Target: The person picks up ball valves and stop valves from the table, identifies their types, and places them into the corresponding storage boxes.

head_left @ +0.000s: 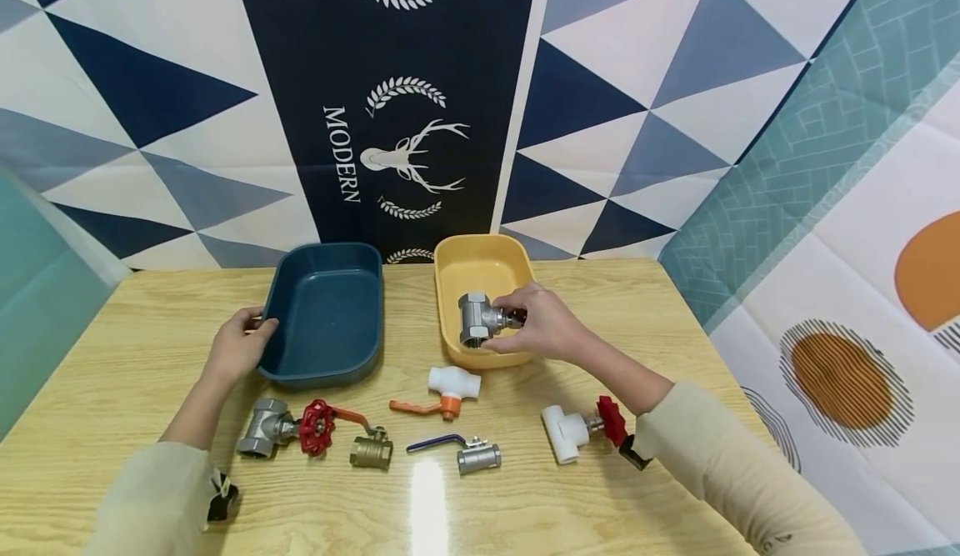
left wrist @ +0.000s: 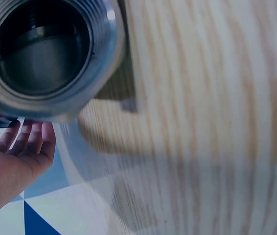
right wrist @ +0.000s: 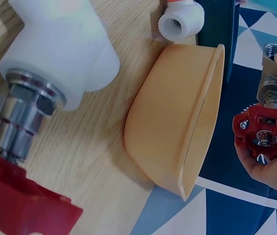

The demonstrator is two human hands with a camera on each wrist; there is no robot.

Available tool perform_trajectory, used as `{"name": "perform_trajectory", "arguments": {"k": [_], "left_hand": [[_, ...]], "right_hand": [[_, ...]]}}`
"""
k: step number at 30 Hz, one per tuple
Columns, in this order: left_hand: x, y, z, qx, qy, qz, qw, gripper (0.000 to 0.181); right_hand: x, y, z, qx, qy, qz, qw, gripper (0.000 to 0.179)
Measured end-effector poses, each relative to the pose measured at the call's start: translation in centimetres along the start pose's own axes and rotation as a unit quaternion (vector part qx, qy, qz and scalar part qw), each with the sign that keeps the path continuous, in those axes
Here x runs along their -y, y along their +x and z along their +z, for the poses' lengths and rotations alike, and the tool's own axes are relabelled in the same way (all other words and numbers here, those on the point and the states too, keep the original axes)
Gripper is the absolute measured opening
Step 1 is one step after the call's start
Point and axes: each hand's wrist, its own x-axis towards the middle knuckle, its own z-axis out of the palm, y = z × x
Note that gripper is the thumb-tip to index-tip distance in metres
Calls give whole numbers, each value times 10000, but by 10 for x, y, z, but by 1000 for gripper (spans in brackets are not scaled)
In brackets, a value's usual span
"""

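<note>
My right hand (head_left: 546, 323) grips a silver valve (head_left: 476, 320) with a red handwheel (right wrist: 265, 128) and holds it above the yellow bin (head_left: 484, 359). In the right wrist view, the valve's threaded opening faces up. At the left side of the blue bin (head_left: 322, 379), my left hand (head_left: 238, 343) holds the rim between thumb and fingers. Near that forearm lies another silver valve (head_left: 262, 428) with a red handwheel; its threaded end looms large in the left wrist view. A white tee-shaped valve (head_left: 567, 433) with a red handwheel lies beneath the right forearm.
In front of the bins lie a white ball valve (head_left: 454, 383) with an orange lever, a brass valve (head_left: 371, 453) with an orange lever, and a silver valve (head_left: 478, 458) with a blue lever. A patterned cloth wall (head_left: 585, 156) stands behind the wooden table (head_left: 600, 506).
</note>
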Motion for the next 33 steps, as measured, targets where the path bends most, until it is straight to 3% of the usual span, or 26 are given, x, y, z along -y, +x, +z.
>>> {"name": "perform_trajectory", "arguments": {"k": [20,33], "left_hand": [[-1,-1,1,60,-48,-43,10000,57],[-1,0,1,43,-121,-38,9999,56]], "right_hand": [[7,11,9,-76,41,290,9995,60],[15,25,14,-150,139,15,9998,60]]}}
